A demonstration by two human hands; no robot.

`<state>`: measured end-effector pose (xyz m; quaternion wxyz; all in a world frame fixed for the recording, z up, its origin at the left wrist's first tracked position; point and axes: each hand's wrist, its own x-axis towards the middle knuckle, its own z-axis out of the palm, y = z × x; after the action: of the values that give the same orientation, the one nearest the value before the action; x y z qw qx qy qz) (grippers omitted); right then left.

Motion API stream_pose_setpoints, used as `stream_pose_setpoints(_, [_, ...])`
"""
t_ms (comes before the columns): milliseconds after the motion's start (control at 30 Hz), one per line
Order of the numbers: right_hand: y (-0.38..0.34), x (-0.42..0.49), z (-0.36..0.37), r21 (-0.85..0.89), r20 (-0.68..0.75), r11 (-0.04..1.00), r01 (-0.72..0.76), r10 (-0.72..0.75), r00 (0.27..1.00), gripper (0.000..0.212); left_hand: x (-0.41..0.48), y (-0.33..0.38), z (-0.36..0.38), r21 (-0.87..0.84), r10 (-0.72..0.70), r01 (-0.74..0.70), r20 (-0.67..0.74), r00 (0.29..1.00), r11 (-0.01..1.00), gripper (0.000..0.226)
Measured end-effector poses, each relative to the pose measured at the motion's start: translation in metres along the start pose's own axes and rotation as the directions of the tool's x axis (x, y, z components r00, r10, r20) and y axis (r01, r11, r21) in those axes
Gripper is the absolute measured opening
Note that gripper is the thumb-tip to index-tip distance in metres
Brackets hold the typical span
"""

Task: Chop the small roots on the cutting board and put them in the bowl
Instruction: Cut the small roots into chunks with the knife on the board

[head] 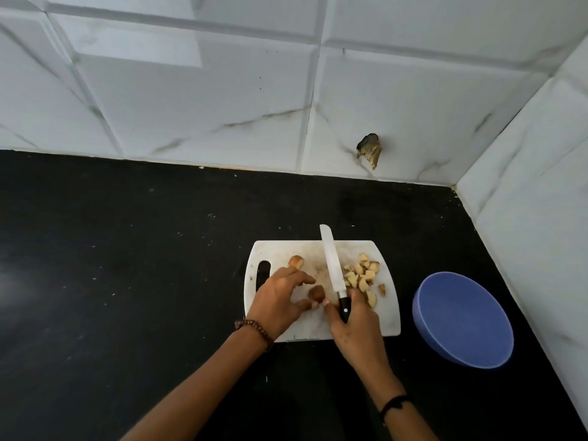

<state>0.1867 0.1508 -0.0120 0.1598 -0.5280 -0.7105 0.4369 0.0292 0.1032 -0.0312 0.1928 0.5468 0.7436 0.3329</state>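
- The white cutting board (383,324) sits on the black desk (127,249), and the job looks roughly half done.
- To the right of the blade there's a heap of chopped pieces (362,276), pale inside with brown skin, lying on the board. That part of the chopping is finished.
- Now the left hand (280,300): its fingers (305,277) and thumb curl in on a brown root (316,292) near the board's front edge and pinch it in place for the cut.
- The right hand (356,329) is wrapped tightly round the black handle of the knife (331,262). The long blade points away from the person across the middle of the board, just right of that root.
- I can't tell from here whether the edge is touching the board or just above it.
- One more whole root (296,261) waits at the back left of the board, just beyond the left hand and uncut.
- So I make it two roots left to chop, going by what shows.
- Over to the right, apart from the board, is the blue bowl (461,313). I see nothing in it.
- So the transfer hasn't begun, and every cut piece has yet to go across.
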Motion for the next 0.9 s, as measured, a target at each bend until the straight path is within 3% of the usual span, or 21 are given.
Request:
stream_pose_setpoints(167, [-0.003, -0.017, 0.001, -0.041, 0.028, 0.997, -0.061, 0.062, 0.998, 0.031, 0.002, 0.007, 0.000, 0.132, -0.038, 0.039, -0.005, 0.999, 0.991, 0.025])
stream_pose_setpoints(367, [0.000, -0.033, 0.002, -0.122, 0.038, 0.985, -0.121, 0.127, 0.991, 0.028, 0.002, 0.012, 0.004, 0.156, -0.022, 0.018, 0.022, 1.000, 0.988, 0.023])
stream_pose_setpoints(900, [-0.017, -0.049, 0.005, -0.493, 0.035, 0.866, -0.083, 0.116, 0.993, 0.025, 0.007, 0.023, 0.001, 0.261, -0.025, 0.023, 0.005, 1.000, 0.965, 0.017])
